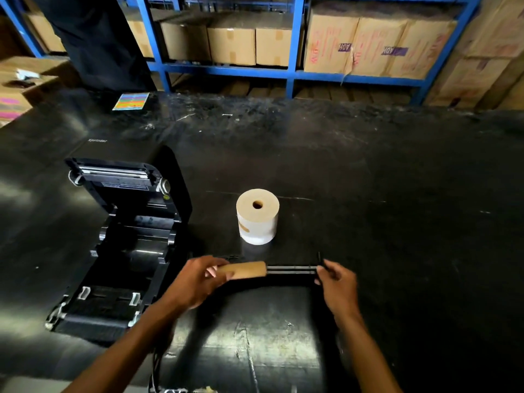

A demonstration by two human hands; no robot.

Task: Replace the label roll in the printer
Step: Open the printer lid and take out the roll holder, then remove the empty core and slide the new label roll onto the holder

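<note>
At the left of the frame a black label printer (119, 239) is seen with its lid swung open and its roll bay bare. Just right of it, low in the centre, the left hand (195, 282) is wrapped around an empty cardboard core (243, 270) sitting on a black spindle (292, 270). The spindle's far end is pinched by the right hand (337, 285). Above them, mid-frame, a full label roll (257, 216) stands on end on the dark table (397, 194).

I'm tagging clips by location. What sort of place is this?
Likely a warehouse or stockroom: blue metal shelving stacked with cardboard boxes, and an open label printer on a scuffed black worktable.
</note>
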